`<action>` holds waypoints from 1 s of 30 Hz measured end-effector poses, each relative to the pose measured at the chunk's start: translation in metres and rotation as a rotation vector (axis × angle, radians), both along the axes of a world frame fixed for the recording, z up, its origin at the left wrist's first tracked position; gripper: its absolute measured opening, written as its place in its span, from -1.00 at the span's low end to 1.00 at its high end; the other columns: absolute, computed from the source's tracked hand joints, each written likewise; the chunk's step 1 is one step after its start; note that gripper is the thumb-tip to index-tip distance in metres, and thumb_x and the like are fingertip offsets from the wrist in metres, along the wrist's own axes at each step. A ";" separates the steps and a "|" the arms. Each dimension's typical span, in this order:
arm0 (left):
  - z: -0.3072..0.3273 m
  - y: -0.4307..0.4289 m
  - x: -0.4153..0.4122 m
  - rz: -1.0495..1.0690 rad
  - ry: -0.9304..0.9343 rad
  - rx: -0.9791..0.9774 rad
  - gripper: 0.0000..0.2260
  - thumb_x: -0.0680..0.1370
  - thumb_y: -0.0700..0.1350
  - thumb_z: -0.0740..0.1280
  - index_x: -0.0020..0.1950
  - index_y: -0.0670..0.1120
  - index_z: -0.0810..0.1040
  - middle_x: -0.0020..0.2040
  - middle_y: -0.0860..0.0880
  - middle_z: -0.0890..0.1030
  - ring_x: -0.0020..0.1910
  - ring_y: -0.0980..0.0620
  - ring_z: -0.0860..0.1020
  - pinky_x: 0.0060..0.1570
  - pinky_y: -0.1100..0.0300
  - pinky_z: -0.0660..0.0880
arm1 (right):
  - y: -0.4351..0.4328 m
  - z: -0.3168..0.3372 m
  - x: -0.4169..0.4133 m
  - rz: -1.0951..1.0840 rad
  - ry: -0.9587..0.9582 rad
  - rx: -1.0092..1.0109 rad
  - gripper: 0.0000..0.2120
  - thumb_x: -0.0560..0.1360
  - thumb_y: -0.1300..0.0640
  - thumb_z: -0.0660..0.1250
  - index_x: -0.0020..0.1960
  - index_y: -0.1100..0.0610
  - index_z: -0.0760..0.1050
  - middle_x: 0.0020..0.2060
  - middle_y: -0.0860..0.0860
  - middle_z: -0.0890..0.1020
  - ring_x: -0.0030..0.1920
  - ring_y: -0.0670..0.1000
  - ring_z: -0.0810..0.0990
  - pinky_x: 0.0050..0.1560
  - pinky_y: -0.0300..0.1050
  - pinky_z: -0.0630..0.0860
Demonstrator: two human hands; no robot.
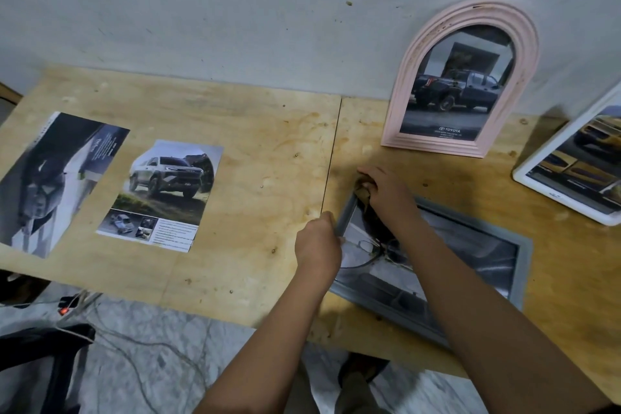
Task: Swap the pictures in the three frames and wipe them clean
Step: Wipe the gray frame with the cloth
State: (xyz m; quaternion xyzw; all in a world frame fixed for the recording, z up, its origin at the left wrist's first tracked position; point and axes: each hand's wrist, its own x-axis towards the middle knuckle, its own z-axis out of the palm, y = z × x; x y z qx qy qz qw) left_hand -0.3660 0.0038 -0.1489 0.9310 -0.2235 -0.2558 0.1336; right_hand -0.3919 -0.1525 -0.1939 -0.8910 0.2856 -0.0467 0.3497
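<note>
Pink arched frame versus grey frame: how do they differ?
The pink arched frame stands against the wall; the grey frame lies flat. The pink one is round-topped, the grey one rectangular. The left hand grips the grey frame's edge, the right hand is at its corner; the pink one is untouched. Both rest on the plywood table.

I have a single wide-angle view from the head, looking forward and down across the plywood table (268, 131), near enough that the left forearm (268, 339) and right forearm (470, 296) enter from the bottom edge, grey frame (524, 265) closest at lower right, wall (235, 10) along the top, floor (168, 346) at lower left.
</note>
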 end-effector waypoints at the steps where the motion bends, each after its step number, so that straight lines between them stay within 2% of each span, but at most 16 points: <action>1: 0.000 0.000 0.000 -0.012 -0.009 0.009 -0.84 0.54 -0.13 0.30 0.03 -0.18 0.43 0.01 -0.19 0.58 -0.03 -0.20 0.54 -0.24 0.12 0.33 | -0.001 -0.001 -0.004 -0.007 0.008 0.003 -0.67 0.56 0.28 0.16 0.28 0.10 0.47 0.27 0.07 0.48 0.28 0.09 0.41 0.21 -0.01 0.42; 4: -0.002 0.000 0.001 -0.047 -0.021 0.020 -0.83 0.55 -0.10 0.30 0.04 -0.19 0.45 0.01 -0.19 0.58 -0.03 -0.20 0.54 -0.24 0.13 0.31 | -0.003 -0.001 -0.015 -0.034 -0.005 0.003 -0.66 0.55 0.28 0.18 0.29 0.09 0.47 0.32 0.03 0.46 0.30 0.07 0.41 0.22 0.03 0.44; 8: -0.005 0.000 0.000 -0.072 -0.032 0.027 -0.82 0.54 -0.08 0.30 0.02 -0.19 0.46 0.02 -0.18 0.58 0.00 -0.21 0.54 -0.23 0.15 0.29 | -0.004 0.002 -0.033 -0.081 -0.004 -0.022 -0.65 0.55 0.28 0.18 0.30 0.08 0.46 0.25 0.02 0.51 0.19 0.08 0.48 0.11 0.00 0.48; 12: -0.007 0.002 -0.002 -0.105 -0.073 0.050 -0.78 0.56 -0.06 0.29 0.05 -0.21 0.46 0.04 -0.19 0.58 0.02 -0.20 0.54 -0.21 0.14 0.28 | -0.011 0.002 -0.063 -0.143 0.016 -0.070 -0.67 0.54 0.28 0.19 0.28 0.12 0.47 0.23 0.06 0.52 0.17 0.09 0.49 0.10 -0.09 0.43; 15: -0.008 0.004 0.000 -0.087 -0.067 0.050 -0.77 0.55 -0.06 0.30 0.06 -0.21 0.47 0.04 -0.21 0.57 0.03 -0.22 0.53 -0.18 0.12 0.33 | -0.013 0.001 -0.097 -0.189 0.020 -0.080 -0.67 0.53 0.28 0.21 0.27 0.12 0.49 0.19 0.06 0.54 0.12 0.11 0.51 0.03 -0.07 0.46; 21: -0.005 0.008 -0.009 -0.052 -0.073 0.005 -0.82 0.54 -0.09 0.30 0.02 -0.19 0.44 -0.03 -0.20 0.56 -0.06 -0.21 0.53 -0.26 0.12 0.30 | -0.014 -0.005 -0.168 -0.245 0.028 -0.365 -0.71 0.43 0.35 0.31 0.13 0.22 0.57 -0.02 0.17 0.64 -0.25 0.23 0.60 -0.25 0.02 0.53; 23: -0.006 0.014 -0.014 -0.033 -0.064 -0.015 -0.86 0.53 -0.11 0.29 -0.03 -0.17 0.41 -0.06 -0.19 0.54 -0.10 -0.21 0.51 -0.28 0.12 0.28 | -0.017 -0.001 -0.161 -0.247 0.051 -0.336 -0.71 0.46 0.31 0.25 0.15 0.20 0.57 0.01 0.16 0.64 -0.17 0.23 0.60 -0.19 0.06 0.54; 26: -0.009 0.022 -0.028 -0.020 -0.041 -0.060 -0.87 0.54 -0.12 0.25 -0.13 -0.10 0.31 -0.08 -0.17 0.52 -0.11 -0.21 0.50 -0.29 0.13 0.25 | -0.027 0.009 -0.142 -0.241 0.061 -0.263 -0.68 0.50 0.33 0.21 0.21 0.21 0.53 0.12 0.16 0.59 0.04 0.23 0.55 0.02 0.08 0.50; 30: -0.004 0.023 -0.037 0.049 0.024 -0.063 -0.88 0.51 -0.13 0.27 -0.01 -0.14 0.40 -0.01 -0.15 0.51 -0.03 -0.20 0.50 -0.23 0.16 0.27 | -0.036 0.012 -0.114 -0.181 0.074 -0.235 -0.66 0.49 0.30 0.23 0.25 0.15 0.51 0.20 0.12 0.56 0.13 0.20 0.51 0.09 0.02 0.46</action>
